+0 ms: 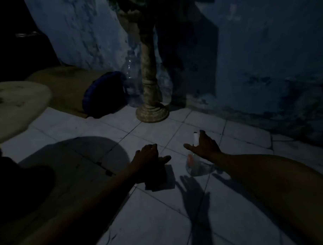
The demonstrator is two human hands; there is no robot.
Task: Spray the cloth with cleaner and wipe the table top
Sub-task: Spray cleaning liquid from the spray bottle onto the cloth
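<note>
Left hand (149,157) grips the dark square cloth (159,179) for spraying; open right hand (205,146) reaches the clear white-capped spray bottle (196,163) on the tiled floor (160,223).

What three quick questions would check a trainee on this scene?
1. True or false: the cloth lies on the table.
2. Which hand is at the spray bottle?
3. Fill in: the table is on the person's ____ side.

Key:
1. False; it lies on the floor, under the left hand.
2. The right hand.
3. Left.
</note>
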